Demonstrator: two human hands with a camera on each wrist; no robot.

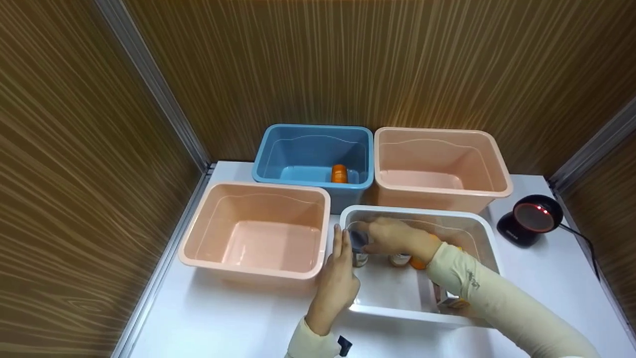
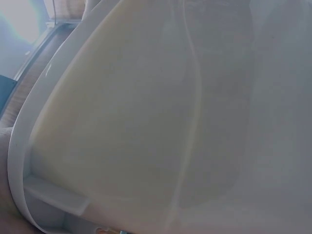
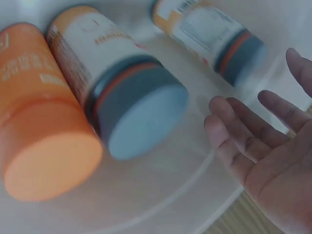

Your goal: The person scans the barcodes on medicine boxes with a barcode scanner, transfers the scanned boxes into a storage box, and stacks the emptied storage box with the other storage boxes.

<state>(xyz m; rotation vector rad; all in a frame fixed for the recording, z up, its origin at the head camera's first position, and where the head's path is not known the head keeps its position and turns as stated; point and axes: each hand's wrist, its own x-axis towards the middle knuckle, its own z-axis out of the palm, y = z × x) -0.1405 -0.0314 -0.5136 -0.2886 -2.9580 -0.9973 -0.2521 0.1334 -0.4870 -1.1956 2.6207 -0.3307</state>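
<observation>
My right hand (image 1: 390, 236) reaches down inside the white bin (image 1: 397, 315). In the right wrist view its fingers (image 3: 234, 163) are spread and bare, just apart from a white-and-orange bottle (image 3: 207, 31) with a dark grey cap. That bottle (image 1: 359, 259) stands in the bin's far left corner. Two more bottles are nearby: a second grey-capped one (image 3: 109, 53) and an all-orange one (image 3: 48, 146), side by side. My left hand (image 1: 338, 281) rests at the bin's left rim, its fingers extended; the left wrist view shows mostly the bin's wall (image 2: 122, 117).
An empty-looking pink bin (image 1: 271, 243) is on the left, another pink bin (image 1: 422, 180) behind. The blue bin (image 1: 298, 174) holds an orange bottle (image 1: 339, 174). A black scanner (image 1: 531, 219) with red lights stands right. Small boxes (image 1: 449, 298) lie in the white bin.
</observation>
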